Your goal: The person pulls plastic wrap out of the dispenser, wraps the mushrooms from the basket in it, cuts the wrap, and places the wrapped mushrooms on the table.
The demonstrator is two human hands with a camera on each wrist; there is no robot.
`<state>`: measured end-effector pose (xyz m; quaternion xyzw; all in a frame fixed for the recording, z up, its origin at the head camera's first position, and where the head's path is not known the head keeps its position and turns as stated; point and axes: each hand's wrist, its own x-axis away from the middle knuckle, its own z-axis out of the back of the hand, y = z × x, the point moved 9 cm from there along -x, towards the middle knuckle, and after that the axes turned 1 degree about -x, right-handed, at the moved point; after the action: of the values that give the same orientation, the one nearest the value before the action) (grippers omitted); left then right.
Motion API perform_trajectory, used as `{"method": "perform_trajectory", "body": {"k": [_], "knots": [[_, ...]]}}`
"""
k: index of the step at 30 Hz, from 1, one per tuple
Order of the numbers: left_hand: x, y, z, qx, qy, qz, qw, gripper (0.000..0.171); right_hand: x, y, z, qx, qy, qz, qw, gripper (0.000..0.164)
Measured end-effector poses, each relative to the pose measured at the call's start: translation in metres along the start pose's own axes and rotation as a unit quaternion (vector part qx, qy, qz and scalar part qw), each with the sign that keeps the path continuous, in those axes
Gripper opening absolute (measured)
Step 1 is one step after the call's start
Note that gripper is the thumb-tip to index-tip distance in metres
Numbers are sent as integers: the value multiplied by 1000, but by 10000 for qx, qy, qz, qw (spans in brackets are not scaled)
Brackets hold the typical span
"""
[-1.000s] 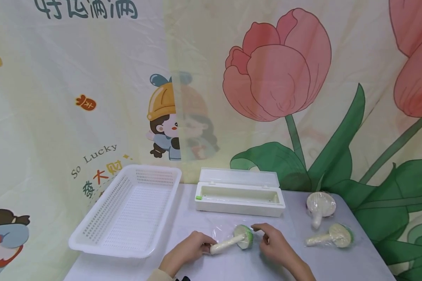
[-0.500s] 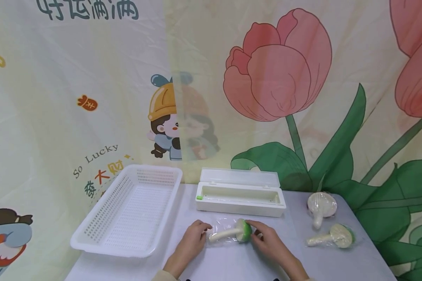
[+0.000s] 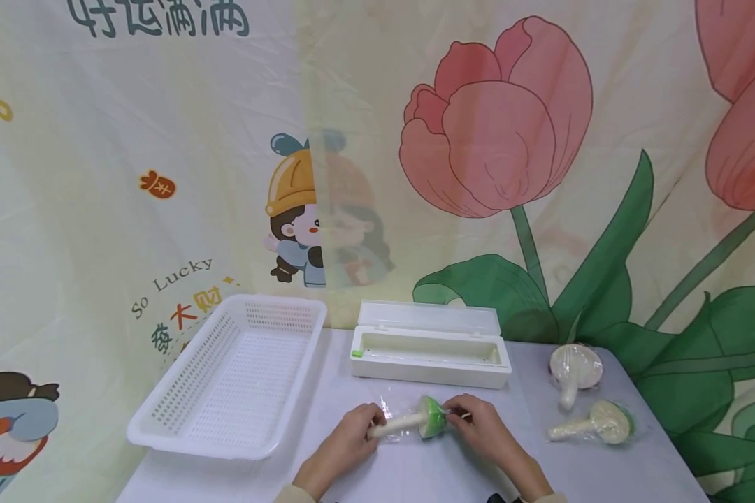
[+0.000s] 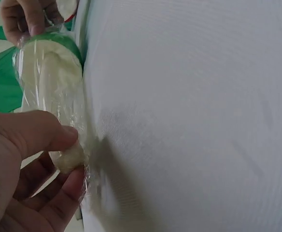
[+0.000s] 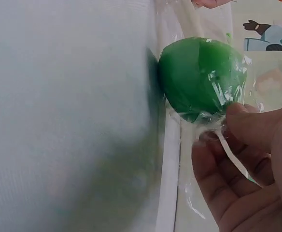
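A toy mushroom (image 3: 434,417) with a green cap and a cream stem lies in a clear plastic bag at the table's front middle. My left hand (image 3: 354,434) pinches the free end of the stem through the bag. In the left wrist view, the thumb (image 4: 59,137) lies over the stem and the other fingers curl beneath it. My right hand (image 3: 483,429) is at the cap end. The right wrist view has its thumb and fingers (image 5: 211,171) pinching the plastic bag (image 5: 208,118) just beyond the rounded green cap (image 5: 199,77).
A white perforated basket (image 3: 140,434) stands at the left. Behind the hands is a long white box (image 3: 428,372) with its clear lid (image 3: 428,318) raised. Two more wrapped toy mushrooms lie at the right, a pale one (image 3: 575,367) and a green-capped one (image 3: 610,423). A printed cloth (image 3: 352,84) hangs behind.
The mushroom has swung to lie flatter, its cap turned toward the right hand. My left hand let go briefly and holds the stem end again. My right hand now pinches the bag.
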<state>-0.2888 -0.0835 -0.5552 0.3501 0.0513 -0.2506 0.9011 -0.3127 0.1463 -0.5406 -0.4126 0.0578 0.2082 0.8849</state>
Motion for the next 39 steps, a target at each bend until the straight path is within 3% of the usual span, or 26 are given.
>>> {"method": "perform_trajectory", "body": {"k": [4, 8, 15, 20, 25, 31, 39], "knots": [[1, -5, 2, 232, -163, 162, 9995, 32, 2, -3, 0, -102, 9, 248, 9996, 26], [-1, -7, 5, 96, -219, 173, 9996, 30, 6, -4, -7, -183, -271, 437, 9985, 39], [-1, -9, 3, -152, -143, 203, 9996, 29, 7, 2, -25, 141, -1158, -233, 9929, 63], [-1, -9, 2, -343, -118, 163, 9992, 40, 2, 4, -25, 97, -989, -275, 9947, 47], [0, -5, 7, -397, 55, -30, 9992, 35, -1, 2, -19, -24, -580, -163, 9982, 30], [3, -5, 11, -241, -99, -76, 9996, 37, 0, -2, -13, -139, -392, -13, 9991, 10], [5, -14, 9, -370, -195, 125, 9990, 36, 1, -5, -6, -4, 26, 205, 9998, 6]]}}
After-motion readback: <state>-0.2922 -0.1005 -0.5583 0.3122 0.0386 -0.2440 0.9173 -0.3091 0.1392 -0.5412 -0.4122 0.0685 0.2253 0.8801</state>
